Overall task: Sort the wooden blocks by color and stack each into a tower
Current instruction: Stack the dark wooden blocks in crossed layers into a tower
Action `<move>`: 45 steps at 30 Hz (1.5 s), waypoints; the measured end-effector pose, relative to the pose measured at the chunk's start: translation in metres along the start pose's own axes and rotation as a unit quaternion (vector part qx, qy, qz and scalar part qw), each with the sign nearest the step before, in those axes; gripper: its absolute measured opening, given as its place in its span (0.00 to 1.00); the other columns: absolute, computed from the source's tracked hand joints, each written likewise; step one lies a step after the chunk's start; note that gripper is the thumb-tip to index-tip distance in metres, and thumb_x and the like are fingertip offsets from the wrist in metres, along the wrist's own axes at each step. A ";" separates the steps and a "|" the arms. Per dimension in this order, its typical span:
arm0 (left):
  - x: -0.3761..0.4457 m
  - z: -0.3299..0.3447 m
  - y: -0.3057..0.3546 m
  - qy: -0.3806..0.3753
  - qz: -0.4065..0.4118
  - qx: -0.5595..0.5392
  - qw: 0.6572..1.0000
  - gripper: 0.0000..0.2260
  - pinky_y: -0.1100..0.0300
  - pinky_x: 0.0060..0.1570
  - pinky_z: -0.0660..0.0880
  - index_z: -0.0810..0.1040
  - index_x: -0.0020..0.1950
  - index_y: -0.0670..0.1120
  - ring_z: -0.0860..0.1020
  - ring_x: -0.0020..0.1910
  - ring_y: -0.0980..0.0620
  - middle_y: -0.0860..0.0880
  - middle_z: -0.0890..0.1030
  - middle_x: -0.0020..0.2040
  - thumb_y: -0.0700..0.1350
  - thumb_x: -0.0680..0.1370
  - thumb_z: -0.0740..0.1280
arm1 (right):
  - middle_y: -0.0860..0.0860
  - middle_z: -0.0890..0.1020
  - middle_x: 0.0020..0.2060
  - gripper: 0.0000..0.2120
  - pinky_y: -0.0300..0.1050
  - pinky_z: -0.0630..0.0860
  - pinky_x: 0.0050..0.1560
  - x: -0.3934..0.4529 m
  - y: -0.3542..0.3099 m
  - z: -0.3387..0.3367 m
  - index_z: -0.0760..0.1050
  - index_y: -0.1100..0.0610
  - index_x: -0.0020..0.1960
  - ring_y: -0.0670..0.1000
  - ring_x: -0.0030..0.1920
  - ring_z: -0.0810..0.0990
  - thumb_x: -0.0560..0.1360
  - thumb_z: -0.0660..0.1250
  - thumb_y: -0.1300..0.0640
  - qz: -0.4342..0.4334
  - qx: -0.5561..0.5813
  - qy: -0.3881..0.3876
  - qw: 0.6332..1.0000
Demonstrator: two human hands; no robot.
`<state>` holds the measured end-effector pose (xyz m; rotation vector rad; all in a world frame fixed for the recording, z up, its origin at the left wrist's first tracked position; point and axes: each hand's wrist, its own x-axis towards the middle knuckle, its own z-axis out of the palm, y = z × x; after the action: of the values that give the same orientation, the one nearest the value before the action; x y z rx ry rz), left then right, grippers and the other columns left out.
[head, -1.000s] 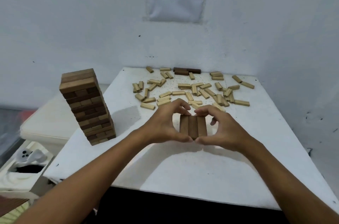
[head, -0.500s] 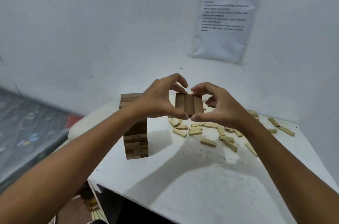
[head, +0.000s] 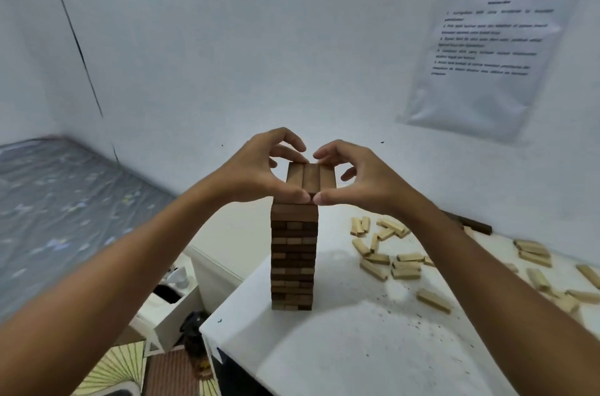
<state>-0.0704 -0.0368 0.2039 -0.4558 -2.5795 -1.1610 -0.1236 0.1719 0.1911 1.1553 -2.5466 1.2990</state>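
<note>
The dark tower (head: 293, 257) stands near the table's (head: 341, 347) left edge; bare tabletop lies at its 6 and 4 o'clock. Loose light blocks (head: 389, 261) obstruct 3 o'clock. Both hands (head: 259, 173) (head: 363, 178) occupy the space above its top.

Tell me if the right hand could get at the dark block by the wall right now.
Probably not yet. The right hand and left hand together pinch a row of three dark blocks over the tower. The dark block lies unobstructed beyond the right forearm.
</note>
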 end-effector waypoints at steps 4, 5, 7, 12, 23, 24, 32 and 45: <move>-0.002 -0.008 -0.011 -0.005 -0.015 -0.007 1.000 0.32 0.61 0.50 0.71 0.74 0.55 0.51 0.79 0.56 0.63 0.55 0.83 0.51 0.58 0.54 0.78 | 0.41 0.79 0.53 0.25 0.39 0.71 0.50 0.013 0.003 0.009 0.75 0.46 0.58 0.37 0.57 0.75 0.64 0.80 0.54 0.002 0.012 -0.026 1.000; -0.002 -0.008 -0.013 -0.007 -0.019 -0.007 1.000 0.32 0.62 0.50 0.71 0.74 0.55 0.51 0.79 0.55 0.63 0.55 0.83 0.51 0.58 0.54 0.78 | 0.42 0.79 0.53 0.25 0.39 0.71 0.50 0.015 0.004 0.011 0.75 0.46 0.58 0.37 0.57 0.75 0.64 0.80 0.54 0.004 0.013 -0.030 0.999; -0.003 -0.009 -0.017 -0.012 -0.025 -0.007 1.000 0.33 0.62 0.51 0.71 0.74 0.55 0.51 0.79 0.55 0.63 0.55 0.83 0.51 0.58 0.54 0.78 | 0.42 0.79 0.54 0.25 0.39 0.71 0.51 0.019 0.006 0.013 0.75 0.45 0.58 0.38 0.57 0.75 0.64 0.80 0.52 0.006 0.010 -0.039 0.999; -0.006 -0.004 -0.026 -0.017 -0.039 -0.009 0.999 0.32 0.61 0.51 0.72 0.75 0.56 0.51 0.78 0.56 0.63 0.57 0.83 0.51 0.57 0.55 0.78 | 0.42 0.79 0.54 0.27 0.40 0.72 0.50 0.021 0.009 0.018 0.75 0.43 0.57 0.39 0.57 0.75 0.59 0.77 0.45 0.014 0.000 -0.063 0.998; -0.010 -0.001 -0.036 -0.021 -0.053 -0.017 0.998 0.31 0.60 0.52 0.71 0.75 0.55 0.54 0.78 0.57 0.59 0.55 0.83 0.52 0.58 0.55 0.78 | 0.42 0.79 0.54 0.28 0.39 0.72 0.49 0.023 0.015 0.024 0.74 0.41 0.57 0.38 0.57 0.75 0.59 0.76 0.43 0.020 0.001 -0.080 0.997; -0.010 -0.001 -0.036 -0.021 -0.053 -0.016 0.998 0.31 0.60 0.52 0.71 0.74 0.55 0.55 0.78 0.57 0.59 0.56 0.83 0.53 0.59 0.55 0.78 | 0.42 0.79 0.54 0.28 0.39 0.71 0.49 0.023 0.015 0.024 0.74 0.42 0.57 0.38 0.57 0.75 0.59 0.76 0.43 0.020 0.002 -0.079 0.997; -0.010 0.001 -0.040 -0.021 -0.052 -0.014 0.998 0.32 0.59 0.54 0.72 0.74 0.56 0.55 0.78 0.57 0.57 0.56 0.83 0.54 0.59 0.55 0.77 | 0.41 0.79 0.54 0.30 0.39 0.73 0.50 0.023 0.018 0.026 0.74 0.43 0.59 0.39 0.57 0.75 0.59 0.76 0.43 0.018 -0.003 -0.077 0.997; -0.010 0.002 -0.042 -0.024 -0.049 -0.014 0.998 0.31 0.60 0.53 0.72 0.74 0.56 0.57 0.78 0.57 0.59 0.56 0.82 0.54 0.61 0.56 0.77 | 0.44 0.78 0.57 0.32 0.42 0.74 0.53 0.024 0.021 0.026 0.72 0.42 0.63 0.41 0.59 0.75 0.60 0.76 0.43 0.017 -0.011 -0.089 0.996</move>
<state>-0.0778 -0.0629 0.1708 -0.3714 -2.6566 -1.2346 -0.1478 0.1472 0.1689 1.2829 -2.7087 1.2245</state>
